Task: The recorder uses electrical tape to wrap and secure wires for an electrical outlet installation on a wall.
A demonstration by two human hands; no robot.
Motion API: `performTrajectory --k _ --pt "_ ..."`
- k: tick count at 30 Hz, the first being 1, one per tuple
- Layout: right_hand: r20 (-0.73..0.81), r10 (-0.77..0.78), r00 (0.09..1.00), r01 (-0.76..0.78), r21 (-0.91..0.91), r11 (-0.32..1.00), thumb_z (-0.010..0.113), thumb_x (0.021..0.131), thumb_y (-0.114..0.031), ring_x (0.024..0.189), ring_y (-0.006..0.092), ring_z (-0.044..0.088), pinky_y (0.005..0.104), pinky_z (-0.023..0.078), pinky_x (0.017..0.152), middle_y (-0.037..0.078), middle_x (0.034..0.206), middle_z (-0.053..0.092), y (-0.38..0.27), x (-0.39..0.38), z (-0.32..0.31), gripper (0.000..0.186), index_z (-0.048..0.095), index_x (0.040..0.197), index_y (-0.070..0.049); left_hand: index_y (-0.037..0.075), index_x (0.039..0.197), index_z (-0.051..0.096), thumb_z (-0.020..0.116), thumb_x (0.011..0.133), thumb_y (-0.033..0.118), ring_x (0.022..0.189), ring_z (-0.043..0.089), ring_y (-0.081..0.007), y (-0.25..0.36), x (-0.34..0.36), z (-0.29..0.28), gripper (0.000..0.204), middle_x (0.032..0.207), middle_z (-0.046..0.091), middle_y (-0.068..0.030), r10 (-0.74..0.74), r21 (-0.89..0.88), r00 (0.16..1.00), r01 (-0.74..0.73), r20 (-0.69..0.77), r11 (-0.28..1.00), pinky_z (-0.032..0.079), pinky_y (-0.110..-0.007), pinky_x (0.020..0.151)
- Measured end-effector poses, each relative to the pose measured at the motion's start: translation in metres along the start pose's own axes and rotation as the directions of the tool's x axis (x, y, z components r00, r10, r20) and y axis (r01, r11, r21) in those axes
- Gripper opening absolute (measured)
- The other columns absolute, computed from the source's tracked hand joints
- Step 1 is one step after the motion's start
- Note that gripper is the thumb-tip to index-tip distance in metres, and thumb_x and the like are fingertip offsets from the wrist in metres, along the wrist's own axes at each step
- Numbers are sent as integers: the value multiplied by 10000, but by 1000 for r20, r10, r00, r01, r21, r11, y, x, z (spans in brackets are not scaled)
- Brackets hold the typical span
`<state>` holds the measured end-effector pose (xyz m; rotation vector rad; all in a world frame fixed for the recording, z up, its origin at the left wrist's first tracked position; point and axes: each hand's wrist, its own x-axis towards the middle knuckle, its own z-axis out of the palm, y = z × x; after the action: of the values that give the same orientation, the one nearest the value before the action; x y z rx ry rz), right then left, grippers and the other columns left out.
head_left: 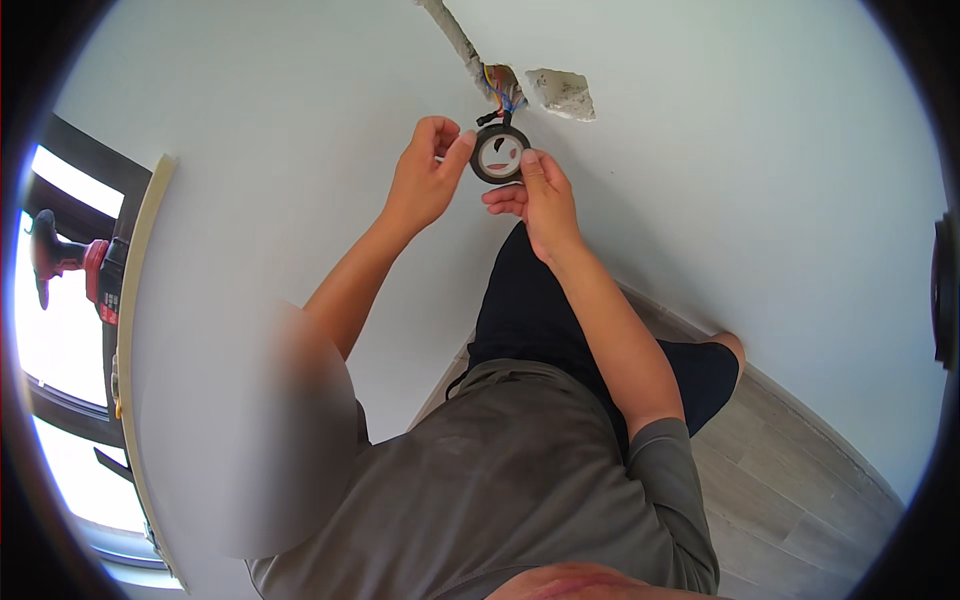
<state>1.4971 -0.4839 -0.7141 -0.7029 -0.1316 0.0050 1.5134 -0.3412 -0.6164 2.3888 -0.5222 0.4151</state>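
Head view: right fingers (535,172) pinch a black tape roll (482,172), left fingers (437,130) parted beside it, near coloured wires (508,102).

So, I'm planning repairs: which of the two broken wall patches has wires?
The left patch, at the groove's lower end: coloured wires come from it; the right patch shows none.

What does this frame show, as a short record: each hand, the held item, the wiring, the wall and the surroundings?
Left hand: fingers curled, thumb at the tape roll's left edge; contact unclear
Right hand: holds the tape roll, thumb on its right rim
Held item: black tape roll with a pale centre
Wiring: coloured wires coming from a wall cavity, just above the roll
Wall: rough channel leading up from the cavity; bare patch to its right
Surroundings: red-and-black power tool by the window at left; wood-look floor
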Motion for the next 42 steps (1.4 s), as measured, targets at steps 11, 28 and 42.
performTrajectory --k 11,28,42 --pt "350 -597 722 527 -837 147 713 864 -147 661 209 648 313 494 567 79 833 670 -48 4 22 211 646 1045 -62 50 1192 581 616 983 233 1008 663 -201 -10 -18 14 280 1105 648 -77 -171 -658 907 400 385 639 551 -350 821" --pt "177 -547 818 391 -869 303 649 877 15 707 175 692 288 546 623 82 817 691 -39 10 -9 73 651 941 -19 1 1132 659 731 820 -25 716 624 -144 12 -23 45 321 1002 635 -94 181 -262 879 -320 -441 910 506 -273 586" --pt "481 -38 876 429 -812 -396 645 864 -62 831 280 654 358 528 669 92 1018 668 -150 13 73 295 597 1154 -91 69 1093 571 472 1041 375 700 574 -165 3 -18 63 326 919 627 -59 39 -725 789 581 613 -368 412 -266 538"
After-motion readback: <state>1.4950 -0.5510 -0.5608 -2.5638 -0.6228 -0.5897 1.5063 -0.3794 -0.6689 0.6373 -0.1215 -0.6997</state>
